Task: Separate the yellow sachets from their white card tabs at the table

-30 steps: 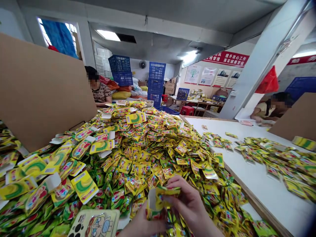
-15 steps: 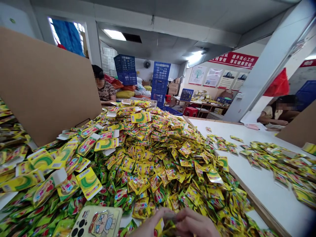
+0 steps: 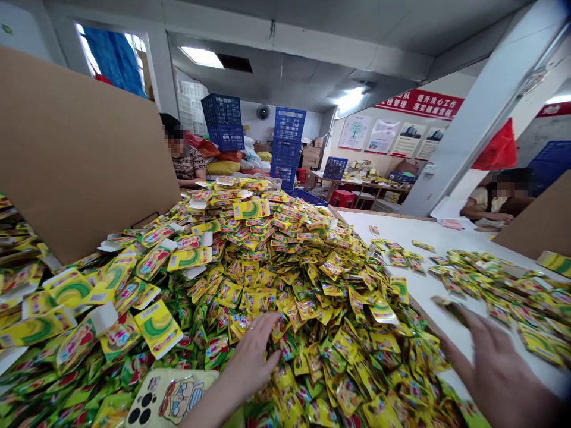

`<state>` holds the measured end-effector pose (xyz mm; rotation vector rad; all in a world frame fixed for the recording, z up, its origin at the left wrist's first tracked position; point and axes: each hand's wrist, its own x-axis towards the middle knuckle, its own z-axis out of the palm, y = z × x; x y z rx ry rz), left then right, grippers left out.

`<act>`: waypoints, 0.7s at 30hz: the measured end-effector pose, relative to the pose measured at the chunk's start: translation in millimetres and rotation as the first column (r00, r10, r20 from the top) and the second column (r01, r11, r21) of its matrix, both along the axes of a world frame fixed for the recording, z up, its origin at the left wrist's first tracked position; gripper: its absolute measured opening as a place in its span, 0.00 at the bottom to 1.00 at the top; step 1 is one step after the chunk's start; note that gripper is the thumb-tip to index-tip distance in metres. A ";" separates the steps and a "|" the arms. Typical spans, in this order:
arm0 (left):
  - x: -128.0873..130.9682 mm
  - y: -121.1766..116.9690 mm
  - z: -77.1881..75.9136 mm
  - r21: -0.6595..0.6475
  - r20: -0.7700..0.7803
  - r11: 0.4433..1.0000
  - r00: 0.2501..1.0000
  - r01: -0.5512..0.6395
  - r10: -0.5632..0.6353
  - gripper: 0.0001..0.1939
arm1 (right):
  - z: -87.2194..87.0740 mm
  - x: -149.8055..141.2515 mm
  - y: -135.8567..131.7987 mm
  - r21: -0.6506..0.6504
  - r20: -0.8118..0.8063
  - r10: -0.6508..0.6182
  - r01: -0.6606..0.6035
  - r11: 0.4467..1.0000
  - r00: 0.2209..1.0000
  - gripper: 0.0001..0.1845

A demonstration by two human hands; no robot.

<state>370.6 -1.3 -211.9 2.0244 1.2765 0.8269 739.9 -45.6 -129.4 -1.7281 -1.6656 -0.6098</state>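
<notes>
A huge heap of yellow-green foil sachets with white card tabs fills the middle of the view. My left hand rests on its near slope, fingers together, with nothing visible in them. My right hand is out at the lower right, fingers spread above the white table. A blurred sachet floats just off its fingertips and does not seem gripped. A phone in a cartoon case lies on the sachets just left of my left wrist.
Loose sachets are spread across the table, and upright cardboard sheets stand at both sides. Two co-workers sit beyond, one behind the left sheet and one at the far right. Blue crates are stacked at the back.
My hands were together low in view, working a sachet with a white tab. They have parted, the left going onto the heap and the right out over the table, with a sachet off its fingertips.
</notes>
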 end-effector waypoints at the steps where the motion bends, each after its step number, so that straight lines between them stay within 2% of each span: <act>1: -1.1 7.4 -3.4 0.050 -0.025 0.999 1.000 -0.005 0.007 0.29 | -3.2 -13.6 3.8 -0.053 0.088 0.050 -0.045 0.998 0.995 0.26; 2: -0.7 14.2 -7.8 0.077 -0.032 0.997 0.999 0.005 -0.003 0.31 | -10.8 -36.1 7.6 -0.093 0.130 0.189 -0.178 0.980 0.973 0.22; 3: 0.4 20.0 -12.6 0.085 -0.027 0.996 1.000 0.015 -0.013 0.30 | -22.4 -64.6 11.6 -0.215 0.131 0.367 -0.335 0.917 0.921 0.19; 4: 1.5 24.5 -17.1 0.080 -0.012 0.997 1.000 0.020 -0.019 0.28 | -36.7 -95.3 16.3 -0.356 0.099 0.507 -0.446 0.822 0.856 0.19; 5: 1.9 28.0 -20.7 0.068 0.007 0.998 1.000 0.016 -0.017 0.26 | -52.3 -124.9 21.7 -0.458 0.065 0.596 -0.507 0.730 0.801 0.24; 6: 1.1 30.5 -23.2 0.051 0.028 0.999 1.000 0.002 -0.003 0.23 | -67.4 -150.2 27.7 -0.505 0.019 0.630 -0.536 0.677 0.777 0.28; 7: -0.8 32.4 -24.3 0.029 0.053 0.999 0.998 -0.024 0.022 0.22 | -80.4 -169.5 34.1 -0.513 -0.032 0.653 -0.573 0.639 0.756 0.26; 9: -7.4 35.1 -23.0 -0.035 0.112 0.995 0.989 -0.095 0.098 0.22 | -95.4 -188.6 45.9 -0.482 -0.106 0.638 -0.601 0.638 0.763 0.18; 11: -14.9 36.6 -18.6 -0.107 0.176 0.983 0.970 -0.151 0.169 0.25 | -93.6 -188.1 52.8 -0.445 -0.148 0.623 -0.614 0.651 0.768 0.12; 13: -20.0 36.2 -13.3 -0.173 0.242 0.972 0.950 -0.156 0.196 0.26 | -78.7 -180.5 53.3 -0.393 -0.252 0.606 -0.652 0.649 0.755 0.09; 15: -21.5 32.7 -8.9 -0.243 0.304 0.964 0.935 -0.110 0.184 0.27 | -58.8 -175.9 50.5 -0.298 -0.483 0.566 -0.734 0.611 0.668 0.11; 18: -19.6 21.9 -3.8 -0.341 0.384 0.940 0.911 -0.014 0.152 0.27 | -36.2 -179.3 49.2 -0.172 -0.750 0.484 -0.839 0.516 0.451 0.13; 19: -19.0 17.3 -1.9 -0.366 0.406 0.931 0.902 0.015 0.145 0.27 | -32.7 -181.7 50.2 -0.173 -0.773 0.470 -0.856 0.488 0.425 0.14; 21: -18.4 7.0 3.4 -0.394 0.419 0.918 0.898 0.043 0.137 0.27 | -31.9 -186.1 52.0 -0.202 -0.788 0.446 -0.863 0.463 0.424 0.15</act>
